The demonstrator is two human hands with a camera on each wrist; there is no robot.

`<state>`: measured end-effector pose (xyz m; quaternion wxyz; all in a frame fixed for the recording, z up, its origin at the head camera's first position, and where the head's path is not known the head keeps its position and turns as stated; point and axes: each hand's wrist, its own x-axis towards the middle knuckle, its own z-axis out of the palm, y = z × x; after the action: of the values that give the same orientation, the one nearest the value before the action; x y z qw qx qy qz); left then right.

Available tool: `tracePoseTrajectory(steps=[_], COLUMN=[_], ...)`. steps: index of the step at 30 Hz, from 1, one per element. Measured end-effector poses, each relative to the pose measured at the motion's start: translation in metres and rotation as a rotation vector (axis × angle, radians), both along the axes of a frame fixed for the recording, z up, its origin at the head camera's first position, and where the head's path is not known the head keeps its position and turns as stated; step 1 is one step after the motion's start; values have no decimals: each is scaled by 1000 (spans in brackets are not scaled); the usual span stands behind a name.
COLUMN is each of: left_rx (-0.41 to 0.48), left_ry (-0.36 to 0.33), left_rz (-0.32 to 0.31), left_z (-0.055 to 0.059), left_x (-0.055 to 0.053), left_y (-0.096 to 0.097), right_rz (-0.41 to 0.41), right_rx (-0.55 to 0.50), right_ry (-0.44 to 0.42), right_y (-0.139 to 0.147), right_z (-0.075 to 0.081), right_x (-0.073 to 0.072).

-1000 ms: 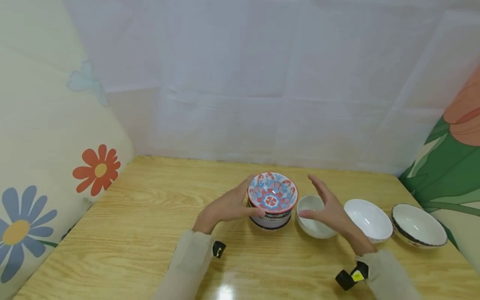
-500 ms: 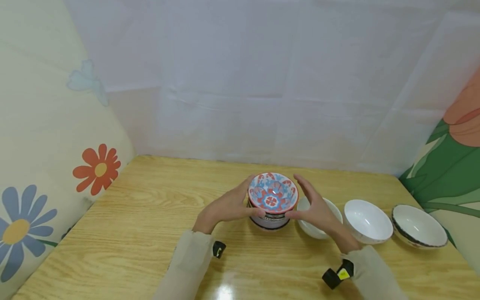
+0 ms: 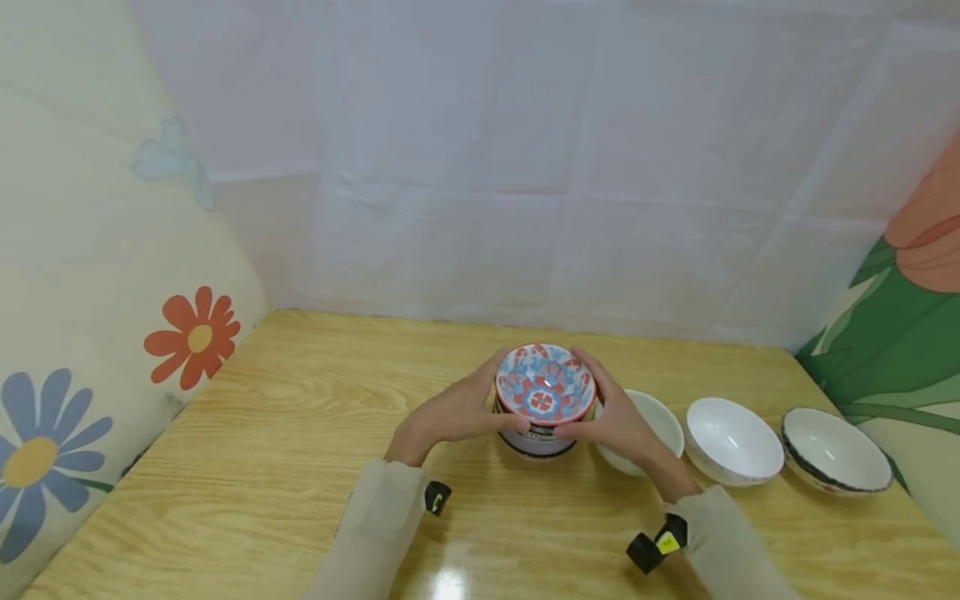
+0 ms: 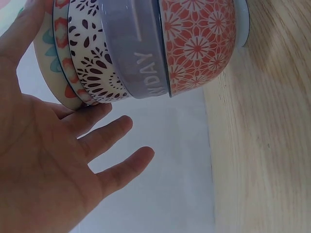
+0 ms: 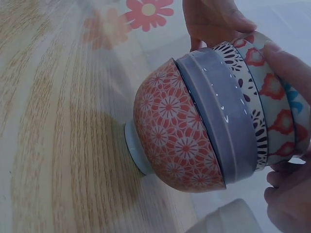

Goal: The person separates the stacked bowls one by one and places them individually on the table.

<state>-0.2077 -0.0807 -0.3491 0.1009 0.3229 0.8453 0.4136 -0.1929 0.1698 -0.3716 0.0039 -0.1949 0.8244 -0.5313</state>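
Observation:
A stack of nested bowls stands upright on the wooden table. Uppermost is a bowl (image 3: pixel 546 383) with a red and blue pattern and a red rim. Beneath it, the right wrist view shows a white bowl with red motifs (image 5: pixel 274 97), a black-patterned white bowl (image 5: pixel 253 104), a grey-purple bowl (image 5: pixel 223 119) and a red floral bowl (image 5: pixel 177 131) at the bottom. My left hand (image 3: pixel 453 414) holds the top bowl's left side, thumb in front, lower fingers spread. On the opposite side my right hand (image 3: pixel 624 427) grips the same bowl.
Right of the stack, an off-white bowl (image 3: pixel 662 421) sits partly behind my right hand. Farther right are a white bowl (image 3: pixel 735 442) and a dark-rimmed white bowl (image 3: pixel 836 450). The wooden table (image 3: pixel 300 433) ends at a white cloth backdrop (image 3: pixel 450 208).
My right hand has moved left from above the off-white bowl to the stack and now touches the top bowl. The left hand and the stack have stayed in place.

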Motion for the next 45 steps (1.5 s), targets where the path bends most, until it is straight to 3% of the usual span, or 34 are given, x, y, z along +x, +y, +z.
tracePoseTrajectory(steps=[11, 18, 36, 45], left_rx=[14, -68, -80, -99], left_ry=[20, -50, -37, -46], left_rz=[12, 83, 89, 109], left_z=[1, -5, -19, -15], left_x=[-1, 1, -1, -1], left_y=[3, 1, -2, -1], right_rz=[-13, -9, -48, -69], right_rx=[-16, -29, -34, -50], right_ry=[10, 22, 67, 88], right_y=[-4, -6, -9, -5], right_z=[-1, -5, -13, -6], right_x=[-4, -3, -2, -3])
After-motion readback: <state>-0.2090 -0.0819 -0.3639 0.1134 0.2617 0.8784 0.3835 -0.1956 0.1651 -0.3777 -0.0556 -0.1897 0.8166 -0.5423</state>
